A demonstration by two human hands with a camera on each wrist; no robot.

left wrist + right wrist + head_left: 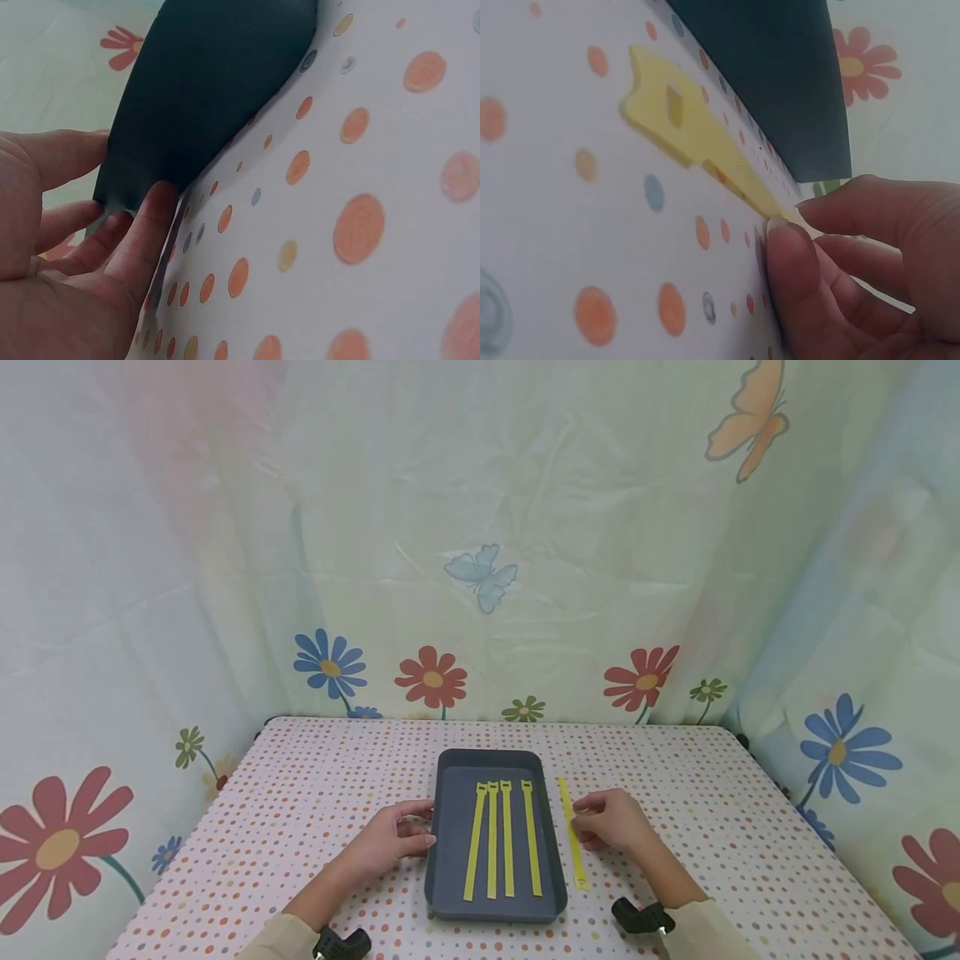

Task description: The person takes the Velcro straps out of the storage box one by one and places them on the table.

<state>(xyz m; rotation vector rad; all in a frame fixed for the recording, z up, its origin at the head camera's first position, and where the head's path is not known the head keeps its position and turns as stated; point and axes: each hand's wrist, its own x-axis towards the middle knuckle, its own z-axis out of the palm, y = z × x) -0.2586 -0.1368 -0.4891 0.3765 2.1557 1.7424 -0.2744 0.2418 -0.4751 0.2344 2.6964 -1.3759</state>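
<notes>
Beyond both hands we see a pale, softly creased backdrop (360, 527), slightly glossy along its folds and printed with round-petalled flowers (432, 679), an orange butterfly (738, 431) and a smaller blue butterfly (483, 578). Beneath the hands we have a smooth, white table cover (315, 777) scattered with orange, grey-blue and mustard dots. Between the hands sits a dark grey tray (495, 912), an upright rectangle with rounded corners, a matte finish and a low wall around its flat floor. The left hand (386, 843) has its thumb and fingers apart and relaxed, the tips at the tray's outer wall on that side. Well apart from it, across the tray, the right hand (617, 822) is curled, thumb and forefinger pinching a loose strap. Behind each hand we notice a cream sleeve (277, 939) and a compact black device (641, 917) at the wrist. In the tray, between the hands, lie four yellow straps (507, 843), flat and slim, their wider heads at the end away from the person; three sit close together and one stands apart, nearer the right hand. The loose strap (576, 856) lies on the cover between the right hand and the tray, its head toward the person; there we make out a notched end, a small rectangular slot and fine ridges along the narrowing band.
</notes>
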